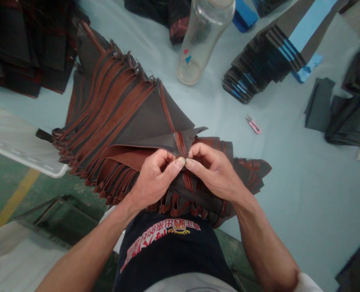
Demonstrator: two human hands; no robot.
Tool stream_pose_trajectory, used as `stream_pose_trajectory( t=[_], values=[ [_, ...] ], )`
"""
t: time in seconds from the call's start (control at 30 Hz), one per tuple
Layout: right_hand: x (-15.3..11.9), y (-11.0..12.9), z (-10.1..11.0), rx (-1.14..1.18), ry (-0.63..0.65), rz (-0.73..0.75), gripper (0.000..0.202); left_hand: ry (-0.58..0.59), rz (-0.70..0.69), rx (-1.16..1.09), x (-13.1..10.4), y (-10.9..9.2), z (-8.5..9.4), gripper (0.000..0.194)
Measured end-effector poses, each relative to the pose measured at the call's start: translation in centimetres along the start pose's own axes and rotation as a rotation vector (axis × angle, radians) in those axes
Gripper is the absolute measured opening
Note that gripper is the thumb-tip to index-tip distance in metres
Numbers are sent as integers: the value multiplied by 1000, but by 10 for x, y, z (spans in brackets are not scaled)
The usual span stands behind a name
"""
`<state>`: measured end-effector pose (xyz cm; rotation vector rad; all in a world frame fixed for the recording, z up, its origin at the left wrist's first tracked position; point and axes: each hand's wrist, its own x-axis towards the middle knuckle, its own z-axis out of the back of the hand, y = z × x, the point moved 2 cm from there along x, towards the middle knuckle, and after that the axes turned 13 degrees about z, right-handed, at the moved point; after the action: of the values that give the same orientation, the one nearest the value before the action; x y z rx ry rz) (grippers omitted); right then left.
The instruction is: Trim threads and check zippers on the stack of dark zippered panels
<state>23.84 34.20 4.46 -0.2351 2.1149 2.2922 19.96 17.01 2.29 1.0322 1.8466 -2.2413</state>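
A long heap of dark grey fabric pieces (149, 117) with reddish-brown undersides and trims lies fanned out at the table's near edge. My left hand (157, 172) pinches the seam of the top piece between thumb and forefinger. From the other side, my right hand (212, 168) pinches the same spot, the two thumbtips almost touching. A reddish-brown zipper-like strip (181, 144) runs through this place, above and below my fingers. What exactly lies between the fingertips is hidden.
Beyond the heap stand a clear plastic bottle (202, 40) and a stack of dark pieces with blue strips (263, 61). Pink thread snips (253, 124) lie on the pale table (295, 174). More dark fabric (27, 44) is piled at left; a white plastic bin (21, 150) sits beside the table.
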Motion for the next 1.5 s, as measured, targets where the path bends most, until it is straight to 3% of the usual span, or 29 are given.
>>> stream_pose_trajectory(
  t=[0.17, 0.37, 0.53, 0.77, 0.9, 1.07, 1.17, 1.37, 1.5],
  values=[
    [3, 1, 1, -51, 49, 36, 29, -116, -63, 75, 6, 3, -3, 32],
    [8, 2, -9, -156, -81, 61, 39, 18, -21, -55, 3, -4, 4, 35],
    [11, 4, -12, -345, -39, 216, 32, 39, -42, -107, -3, -2, 2, 32],
    [16, 5, -18, -621, -87, 423, 27, -69, -124, -26, -7, -7, -9, 26],
    [20, 1, -17, -458, -91, 383, 29, -78, -134, -56, -4, -7, -10, 27],
    [19, -5, -14, -341, -58, 361, 33, -29, -38, -100, 2, 6, -6, 33],
    [19, -6, -15, -350, -59, 365, 33, -35, -22, -84, 2, 8, -6, 35],
    [19, -9, -17, -437, -129, 369, 33, -133, -137, 49, 0, 1, -11, 32],
    [18, 6, -3, -559, -117, 372, 37, -175, -196, 168, -4, 8, -15, 34]
  ],
)
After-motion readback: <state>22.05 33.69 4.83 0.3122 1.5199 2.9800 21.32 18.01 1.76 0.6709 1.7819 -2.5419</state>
